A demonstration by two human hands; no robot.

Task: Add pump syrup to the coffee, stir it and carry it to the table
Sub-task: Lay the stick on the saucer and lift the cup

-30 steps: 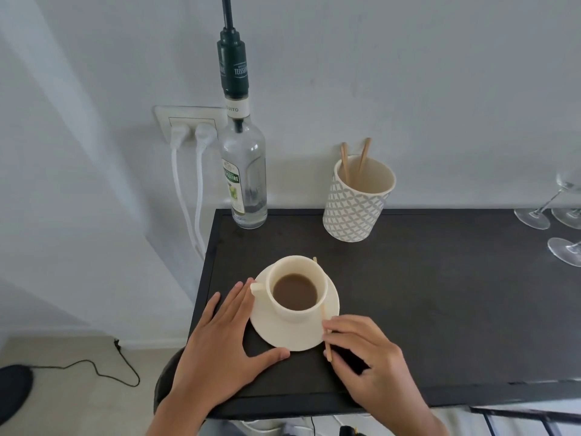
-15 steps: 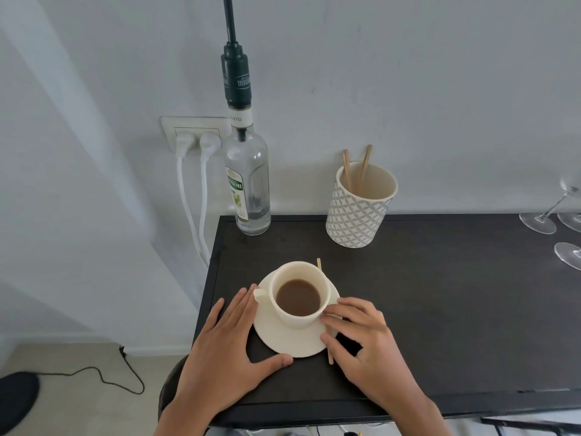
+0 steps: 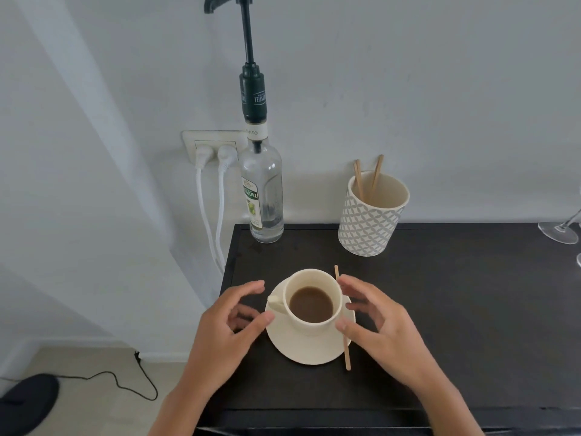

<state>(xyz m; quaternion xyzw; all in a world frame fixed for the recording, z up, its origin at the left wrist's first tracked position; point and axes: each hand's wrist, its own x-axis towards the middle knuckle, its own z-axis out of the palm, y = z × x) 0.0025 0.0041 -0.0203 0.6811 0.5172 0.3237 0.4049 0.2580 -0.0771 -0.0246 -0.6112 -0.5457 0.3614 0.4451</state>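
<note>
A cream cup [image 3: 314, 278] of brown coffee [image 3: 311, 304] stands on a cream saucer [image 3: 309, 347] near the front left of a dark counter [image 3: 440, 309]. A wooden stirrer [image 3: 346, 350] lies across the saucer's right edge. My left hand [image 3: 226, 328] hovers at the saucer's left side, fingers curled and apart. My right hand [image 3: 383, 328] hovers at the cup's right side, fingers spread, thumb over the stirrer. Neither hand grips anything. A clear syrup bottle [image 3: 262, 190] with a dark green pump [image 3: 251, 80] stands at the counter's back left corner.
A patterned cup [image 3: 367, 228] with two wooden stirrers stands at the back. Wine glasses [image 3: 559, 231] sit at the right edge. A wall socket [image 3: 213, 146] with two white cables is left of the bottle. The floor lies beyond the counter's left edge.
Both hands have lifted off the counter and saucer and now hover with curled, spread fingers at either side of the cup. The view has tilted up, showing the pump head.
</note>
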